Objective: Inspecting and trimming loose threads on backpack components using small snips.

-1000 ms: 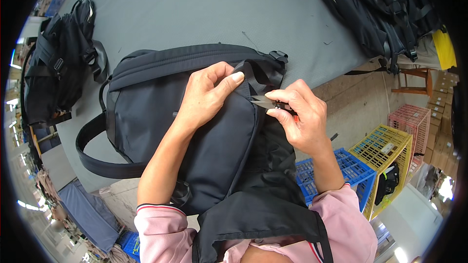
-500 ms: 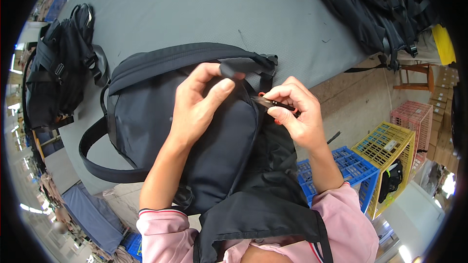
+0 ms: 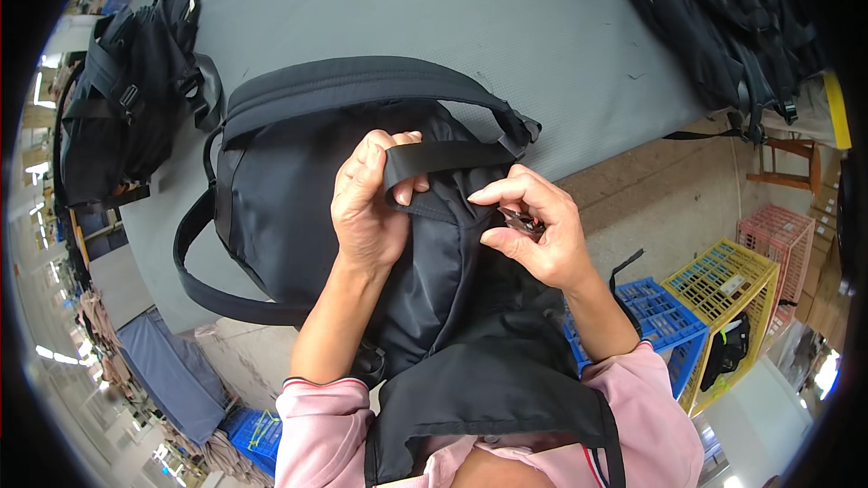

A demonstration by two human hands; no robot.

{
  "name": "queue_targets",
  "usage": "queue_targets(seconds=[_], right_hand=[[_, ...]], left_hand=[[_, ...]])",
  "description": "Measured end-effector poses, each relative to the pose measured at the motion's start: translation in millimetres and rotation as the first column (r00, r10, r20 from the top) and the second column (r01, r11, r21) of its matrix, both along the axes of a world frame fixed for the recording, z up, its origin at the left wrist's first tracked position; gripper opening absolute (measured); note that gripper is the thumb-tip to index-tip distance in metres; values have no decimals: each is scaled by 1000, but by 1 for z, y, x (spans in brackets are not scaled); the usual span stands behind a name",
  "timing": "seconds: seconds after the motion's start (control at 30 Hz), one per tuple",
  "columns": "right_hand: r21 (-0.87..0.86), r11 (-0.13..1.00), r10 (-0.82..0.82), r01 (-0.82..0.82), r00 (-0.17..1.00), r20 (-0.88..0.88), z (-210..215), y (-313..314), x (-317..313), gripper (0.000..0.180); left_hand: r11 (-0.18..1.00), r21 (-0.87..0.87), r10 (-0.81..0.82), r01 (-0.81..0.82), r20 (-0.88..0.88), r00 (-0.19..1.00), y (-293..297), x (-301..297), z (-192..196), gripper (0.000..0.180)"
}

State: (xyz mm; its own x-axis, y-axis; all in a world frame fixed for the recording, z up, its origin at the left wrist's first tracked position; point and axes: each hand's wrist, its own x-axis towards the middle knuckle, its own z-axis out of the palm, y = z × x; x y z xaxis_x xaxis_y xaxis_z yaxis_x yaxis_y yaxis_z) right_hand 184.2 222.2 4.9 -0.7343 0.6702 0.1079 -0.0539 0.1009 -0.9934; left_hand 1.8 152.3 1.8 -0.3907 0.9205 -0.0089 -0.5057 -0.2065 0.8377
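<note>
A black backpack (image 3: 289, 190) lies on the grey table (image 3: 506, 27) with its lower part hanging over the near edge toward me. My left hand (image 3: 366, 203) grips the bag's fabric and has a black webbing strap (image 3: 448, 158) looped over its fingers. Just to the right, my right hand (image 3: 533, 235) pinches a small dark metal tool (image 3: 523, 220) against the bag's seam. A padded shoulder strap (image 3: 362, 81) arches across the top of the bag.
Another black backpack (image 3: 127, 99) sits at the table's left end, and more black bags (image 3: 723, 27) are piled at the far right. Blue (image 3: 660, 316), yellow (image 3: 723, 289) and pink (image 3: 778, 235) plastic crates stand on the floor to my right.
The backpack has been pulled nearer and turned. My left hand shifted from pressing the fabric to holding the webbing strap looped over its fingers; the right hand stays at the seam.
</note>
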Motion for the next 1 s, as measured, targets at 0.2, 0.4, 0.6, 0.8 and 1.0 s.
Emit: queue_targets(seconds=[0.2, 0.4, 0.6, 0.8, 1.0], right_hand=[[-16, 999, -50, 49, 998, -32, -13, -6, -1, 21], [192, 959, -208, 210, 978, -31, -20, -20, -8, 17], [349, 864, -353, 363, 931, -95, -43, -29, -16, 21], [356, 858, -371, 371, 926, -71, -48, -28, -18, 16], [208, 930, -295, 302, 953, -60, -45, -22, -7, 11]], left_hand=[[1000, -18, 5, -5, -18, 1000, -1, 2, -2, 28], [1000, -4, 5, -5, -32, 999, 1, 4, -4, 27], [1000, 1, 3, -3, -58, 998, 1, 6, -2, 26], [999, 20, -26, 25, 31, 999, -1, 5, -3, 24], [988, -154, -23, 28, 30, 999, 5, 5, 5, 22]])
